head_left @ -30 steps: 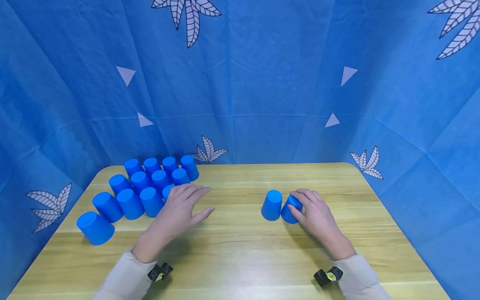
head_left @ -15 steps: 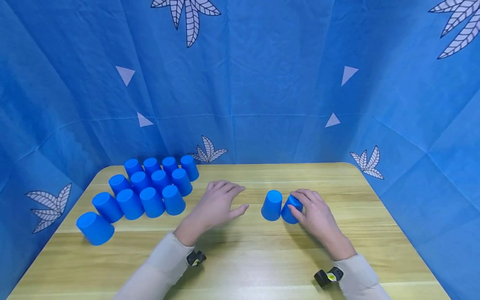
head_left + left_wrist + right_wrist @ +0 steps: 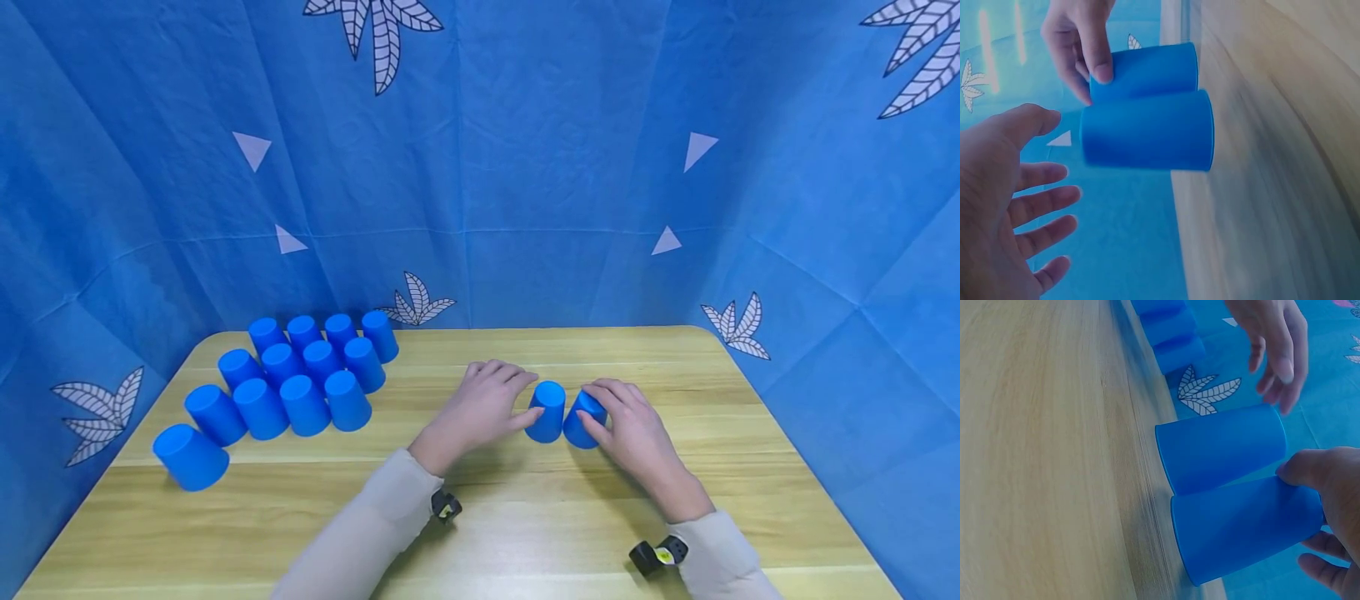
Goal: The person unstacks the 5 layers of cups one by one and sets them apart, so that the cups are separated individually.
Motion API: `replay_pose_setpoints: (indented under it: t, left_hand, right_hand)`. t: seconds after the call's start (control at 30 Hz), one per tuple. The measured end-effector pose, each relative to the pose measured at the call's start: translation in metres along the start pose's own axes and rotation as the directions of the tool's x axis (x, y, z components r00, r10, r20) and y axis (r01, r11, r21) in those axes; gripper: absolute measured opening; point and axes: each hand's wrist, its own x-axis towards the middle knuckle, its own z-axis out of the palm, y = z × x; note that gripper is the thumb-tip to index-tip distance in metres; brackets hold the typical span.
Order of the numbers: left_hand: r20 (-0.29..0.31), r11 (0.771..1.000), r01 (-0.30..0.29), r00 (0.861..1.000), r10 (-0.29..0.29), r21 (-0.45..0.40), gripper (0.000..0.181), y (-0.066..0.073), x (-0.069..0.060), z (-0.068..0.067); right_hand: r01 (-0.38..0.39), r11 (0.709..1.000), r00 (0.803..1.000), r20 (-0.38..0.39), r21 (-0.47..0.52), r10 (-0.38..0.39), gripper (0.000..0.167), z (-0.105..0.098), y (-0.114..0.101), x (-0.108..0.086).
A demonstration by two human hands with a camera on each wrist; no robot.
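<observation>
Two blue plastic cups stand upside down and close together, right of the table's middle. My right hand (image 3: 633,429) holds the right cup (image 3: 580,431) near its top, with the thumb on one side and fingers on the other. Beside the left cup (image 3: 552,417) is my left hand (image 3: 480,408), thumb and fingers spread. In the left wrist view a gap shows between the left hand (image 3: 997,187) and the left cup (image 3: 1147,131). From the right wrist, the thumb shows pressed on the right cup (image 3: 1241,528), which stands beside the left cup (image 3: 1219,447).
Several more blue cups (image 3: 306,404) stand upside down in rows at the table's left. One cup (image 3: 191,457) sits nearest the front there. A blue patterned curtain (image 3: 555,167) surrounds the back and sides of the wooden table (image 3: 540,533).
My left hand has moved right, from the rows of cups across to the left cup of the pair. The right hand has stayed on the right cup.
</observation>
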Motion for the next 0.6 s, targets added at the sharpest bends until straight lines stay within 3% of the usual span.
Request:
replay_pose_setpoints:
  t: [0.23,0.4,0.6]
  left_hand:
    - [0.027,1.000,-0.014,1.000,0.014,0.008,0.056,0.013,0.015,0.008]
    - [0.060,0.999,-0.003,0.998,0.000,0.035,0.056,0.017,0.022,0.014]
    - [0.060,1.000,0.000,0.998,-0.002,0.031,0.055,0.018,0.025,0.016]
  right_hand:
    - [0.022,1.000,1.000,-0.011,-0.005,-0.022,0.040,0.000,0.001,0.000]
    - [0.010,1.000,1.000,0.022,-0.002,-0.010,0.040,-0.003,-0.001,0.002]
    - [-0.009,1.000,0.998,0.069,-0.006,0.010,0.038,-0.009,-0.004,0.006]
